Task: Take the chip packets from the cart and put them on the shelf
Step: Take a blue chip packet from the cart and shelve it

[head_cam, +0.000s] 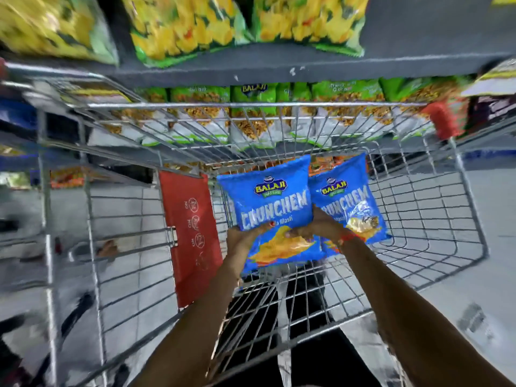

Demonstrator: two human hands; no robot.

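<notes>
Two blue Balaji Crunchem chip packets are held up inside the wire cart [435, 219]. My left hand [245, 236] grips the lower left edge of the left packet [275, 202], thumb on its front. My right hand [318, 227] holds the right packet [354, 199] near its lower left, fingers also touching the left packet's front. The two packets overlap slightly, both upright and facing me. The grey shelf [307, 65] runs across the top, beyond the cart's far rim.
Yellow-green snack bags [190, 26] lie on the upper shelf; green Balaji packets [254, 107] fill the shelf below, behind the cart's far wall. A red flap [190, 236] hangs at the cart's left side. A red corner cap [442, 122] marks the cart's far right.
</notes>
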